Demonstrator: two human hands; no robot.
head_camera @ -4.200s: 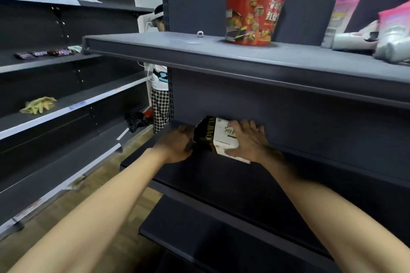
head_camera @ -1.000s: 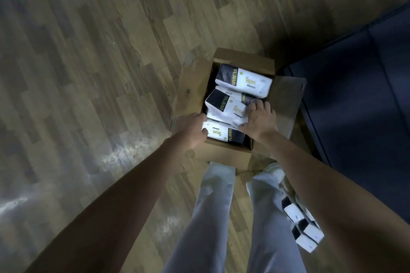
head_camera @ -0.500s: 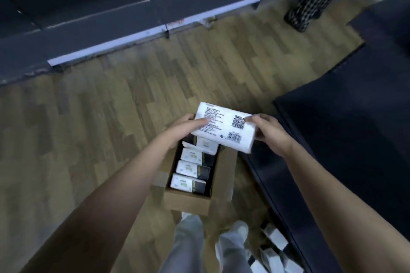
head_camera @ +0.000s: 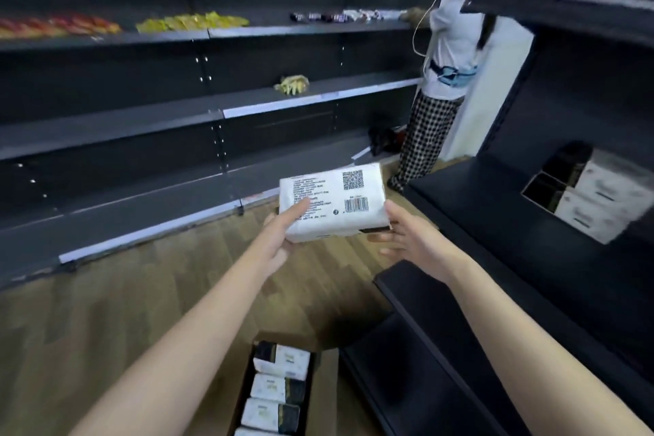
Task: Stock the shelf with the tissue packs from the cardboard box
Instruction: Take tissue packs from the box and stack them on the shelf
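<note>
Glossy plastic tissue pack (head_camera: 332,202); matt wood-plank floor (head_camera: 106,311).

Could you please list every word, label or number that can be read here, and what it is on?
No text reads clearly.
Held pack: printed lines, a QR code and a barcode, all too small to read.
Packs in the box: small marks, blurred.
Packs on the shelf: faint print, blurred.
Snack bars on the far shelf: wrappers too small to read.
</note>
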